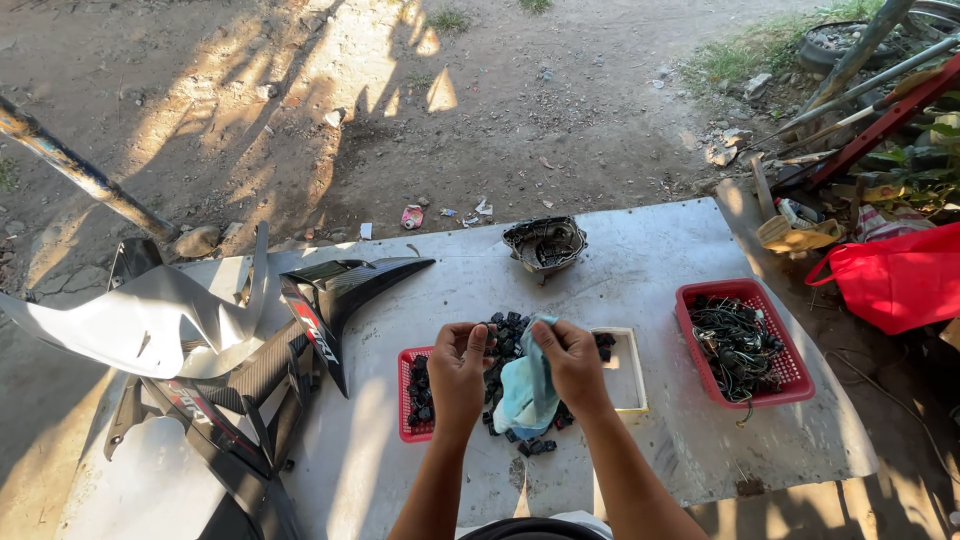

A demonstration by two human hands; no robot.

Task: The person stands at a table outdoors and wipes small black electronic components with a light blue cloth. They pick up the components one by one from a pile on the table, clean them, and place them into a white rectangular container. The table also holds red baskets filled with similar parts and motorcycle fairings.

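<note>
My left hand (458, 365) pinches a small black part (487, 340) between thumb and fingers, above a pile of several small black parts (510, 335) on the grey table (660, 260). My right hand (572, 357) grips a light blue cloth (525, 390) that hangs down over the pile, close beside the part in my left hand. Under my left hand sits a small red basket (408, 400) holding more black parts. A shallow white tray (625, 370) lies just right of my right hand.
A red basket of tangled black wires (742, 342) stands at the right. A round dark metal cover (545, 243) lies at the table's far side. Motorcycle fairing panels (200, 330) crowd the left end. A red bag (900, 275) and rods lie beyond the right edge.
</note>
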